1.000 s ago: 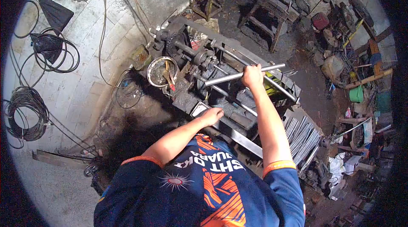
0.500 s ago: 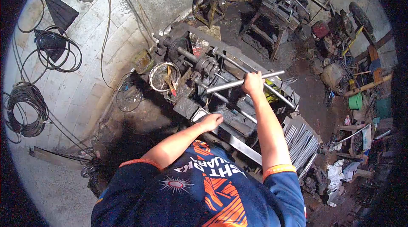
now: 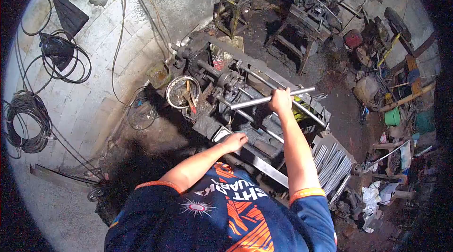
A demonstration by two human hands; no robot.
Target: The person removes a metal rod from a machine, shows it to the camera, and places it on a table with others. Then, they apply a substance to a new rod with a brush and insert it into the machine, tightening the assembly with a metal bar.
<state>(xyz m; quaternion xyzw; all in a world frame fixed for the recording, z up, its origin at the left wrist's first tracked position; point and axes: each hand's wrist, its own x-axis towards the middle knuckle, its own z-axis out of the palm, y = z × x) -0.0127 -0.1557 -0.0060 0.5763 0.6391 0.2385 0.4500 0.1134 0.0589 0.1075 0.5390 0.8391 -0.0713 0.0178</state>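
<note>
My right hand (image 3: pixel 281 101) is wrapped around a smooth metal rod (image 3: pixel 252 103), near the middle of its length. The rod lies slantwise above a greasy machine (image 3: pixel 228 81) that looks like a lathe, crossing over its long bars. Closer to my body, my left hand (image 3: pixel 234 142) is closed in a loose fist at the machine's front edge, beside a small white-rimmed tray (image 3: pixel 222 134). What its fingers hold, if anything, is hidden. A round tub (image 3: pixel 170 92) with a brush (image 3: pixel 191 103) in it sits at the machine's left end.
A bundle of metal rods (image 3: pixel 331 165) lies at the machine's right end. Coiled cable (image 3: pixel 29 122) hangs on the left wall. A metal stand (image 3: pixel 232 12) and a workbench (image 3: pixel 302 28) are behind. Scrap, a green container (image 3: pixel 391 116) and white bags (image 3: pixel 371 198) crowd the right side.
The view has shifted slightly. My right hand still grips the rod in nearly the same place, and my left hand stays closed at the front edge.
</note>
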